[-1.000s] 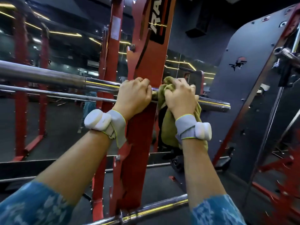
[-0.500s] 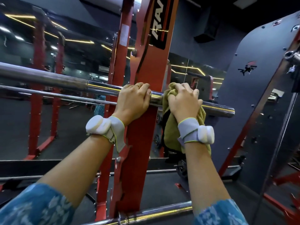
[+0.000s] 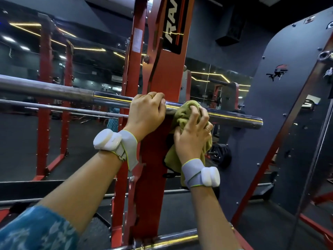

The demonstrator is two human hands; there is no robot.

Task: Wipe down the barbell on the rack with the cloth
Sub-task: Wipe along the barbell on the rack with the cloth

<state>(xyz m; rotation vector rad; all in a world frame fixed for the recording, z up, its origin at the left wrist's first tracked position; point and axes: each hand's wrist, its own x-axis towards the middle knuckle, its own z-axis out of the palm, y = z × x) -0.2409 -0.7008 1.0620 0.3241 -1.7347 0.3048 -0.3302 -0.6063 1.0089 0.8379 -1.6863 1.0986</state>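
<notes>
**A:** Where's the barbell?

**B:** The barbell (image 3: 54,88) lies level across the rack (image 3: 134,78). It passes the red post (image 3: 155,177), and its chrome right end juts out past the rack's right side, in front of a dark panel (image 3: 288,109).

**A:** And the left hand?

**B:** The left hand (image 3: 146,112) is clenched on the barbell from above, right at the post, with its fingers curled over the top of the chrome.

**A:** The cloth?

**B:** The cloth (image 3: 182,114) is olive green and bunched against the barbell just right of the post, touching the chrome. The rest of it hangs below the bar along the post's right edge.

**A:** Who has it?

**B:** The right hand (image 3: 192,136) grasps it, fingers spread and dug into the bunch, thumb on the lower folds. The two hands sit just beside each other. I cannot tell whether they touch.

**A:** Anything on the wrists?

**B:** There's a grey strap (image 3: 128,150) with a white pod (image 3: 108,139) on the left wrist, and another strap (image 3: 191,175) with its pod on the right. One ring (image 3: 150,95) shows on the left hand and another ring (image 3: 208,130) on the right. A blue patterned sleeve (image 3: 36,231) fills the lower left corner.

**A:** What else?

**B:** A thin bar (image 3: 54,107) runs under the barbell on the left, and a low bar (image 3: 171,238) crosses the rack's foot. A mirror (image 3: 200,76) behind shows strips of light. A dark plate (image 3: 222,156) sits low, right of the cloth.
</notes>
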